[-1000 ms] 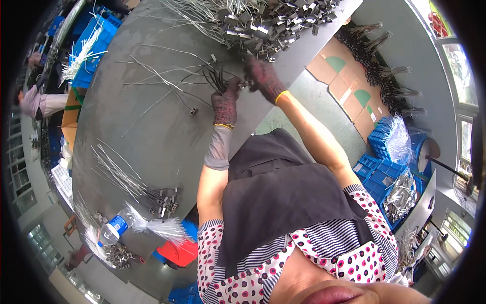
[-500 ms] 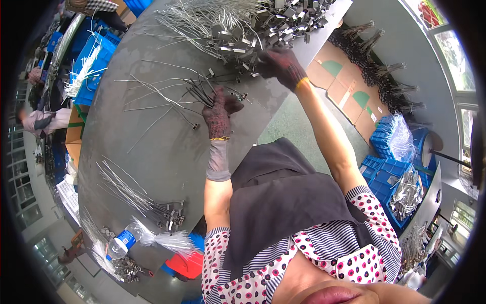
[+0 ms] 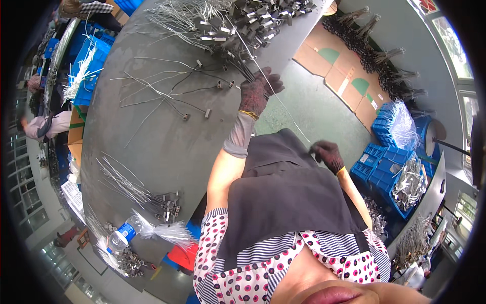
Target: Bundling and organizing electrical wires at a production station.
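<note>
My left hand [image 3: 257,92], in a dark red and black knit glove, is closed round a bundle of dark cables [image 3: 243,69] at the table's right edge. A long thin pale wire [image 3: 283,105] slants from the cable pile past the left fingers toward my right. By that wire's lower end is my right hand [image 3: 328,155], gloved alike, its fingers curled in front of the apron. Whether they pinch the wire is hidden. Beyond the left hand lies a big pile of cables with black and silver connectors [image 3: 253,23]. Several loose cables [image 3: 167,99] lie left of it.
The grey table [image 3: 167,137] also bears a cable bundle [image 3: 134,185] and a plastic bottle [image 3: 121,237] nearer me. Flattened cardboard [image 3: 340,76] lies on the floor, with cable bundles along the wall. Blue crates [image 3: 387,169] stand at right. A person [image 3: 45,125] is at far left.
My right hand has come back from the pile toward my body's right side. The left hand has shifted right and away with the dark cables. The thin wire now stretches between pile and right hand.
</note>
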### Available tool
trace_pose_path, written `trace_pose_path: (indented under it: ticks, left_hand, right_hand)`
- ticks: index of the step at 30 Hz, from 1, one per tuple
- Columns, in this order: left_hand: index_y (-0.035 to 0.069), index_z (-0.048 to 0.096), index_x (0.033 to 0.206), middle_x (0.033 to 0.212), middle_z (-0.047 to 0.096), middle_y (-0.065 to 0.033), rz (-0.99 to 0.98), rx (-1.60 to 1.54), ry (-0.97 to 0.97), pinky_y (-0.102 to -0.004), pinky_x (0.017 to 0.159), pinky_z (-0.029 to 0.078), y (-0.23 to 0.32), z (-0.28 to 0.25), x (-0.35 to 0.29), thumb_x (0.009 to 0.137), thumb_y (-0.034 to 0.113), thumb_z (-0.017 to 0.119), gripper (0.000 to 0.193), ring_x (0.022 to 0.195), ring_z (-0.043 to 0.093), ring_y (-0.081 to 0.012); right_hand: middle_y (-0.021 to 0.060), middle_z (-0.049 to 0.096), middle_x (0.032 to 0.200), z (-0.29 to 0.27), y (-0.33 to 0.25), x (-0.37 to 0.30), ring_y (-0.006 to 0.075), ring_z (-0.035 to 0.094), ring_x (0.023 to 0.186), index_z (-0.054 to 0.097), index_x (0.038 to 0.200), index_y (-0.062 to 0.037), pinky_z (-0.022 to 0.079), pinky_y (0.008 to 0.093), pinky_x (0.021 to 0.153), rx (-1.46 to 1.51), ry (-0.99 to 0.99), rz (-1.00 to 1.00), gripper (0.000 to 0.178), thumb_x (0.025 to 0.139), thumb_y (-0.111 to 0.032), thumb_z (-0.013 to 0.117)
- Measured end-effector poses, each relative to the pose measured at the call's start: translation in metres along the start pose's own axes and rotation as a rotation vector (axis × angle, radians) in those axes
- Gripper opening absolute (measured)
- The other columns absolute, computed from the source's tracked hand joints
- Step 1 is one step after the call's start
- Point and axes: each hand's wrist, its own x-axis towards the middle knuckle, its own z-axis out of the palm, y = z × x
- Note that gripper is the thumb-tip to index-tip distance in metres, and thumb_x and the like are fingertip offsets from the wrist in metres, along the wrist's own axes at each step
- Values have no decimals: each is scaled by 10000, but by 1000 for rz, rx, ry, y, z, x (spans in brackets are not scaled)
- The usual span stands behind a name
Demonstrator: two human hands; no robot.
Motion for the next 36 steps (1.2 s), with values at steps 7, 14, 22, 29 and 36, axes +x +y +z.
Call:
trace_pose_path:
  ticks: [7,14,22,29,36]
  left_hand:
    - [42,624,1163,1027,680,-131,189,-94,-76,-517,891,564,13,-20,-12,969,205,615,253,926,678,-292]
    - [120,626,1171,980,677,-83,382,-140,27,-521,881,559,47,-20,-41,973,250,610,237,849,659,-248]
    - [112,630,1191,989,676,-77,318,-52,93,-495,851,572,25,-62,-54,962,260,628,273,897,666,-240]
    - [78,621,1205,1092,664,-43,142,148,-47,-431,883,572,-41,-58,-77,981,226,607,269,983,654,-208]
    - [55,706,1077,911,695,8,634,1467,80,-244,620,482,-18,-87,-63,929,360,663,342,686,597,-83]
  right_hand:
    - [45,672,750,-28,136,-36,109,584,684,717,855,0,489,296,656,19,240,168,265,826,-262,743]
    - [41,664,719,-48,198,-21,116,583,669,718,825,-8,493,314,639,4,301,172,305,816,-310,755]
    - [17,595,636,-25,97,-2,104,528,584,689,806,11,428,277,528,-52,236,157,332,821,-315,750]
    - [106,672,893,66,-28,78,161,617,682,612,1101,30,477,290,544,128,-41,-145,479,957,-423,551]
    - [263,667,987,167,-154,144,337,668,846,577,1135,84,522,418,694,-176,-23,-372,672,972,-551,427]
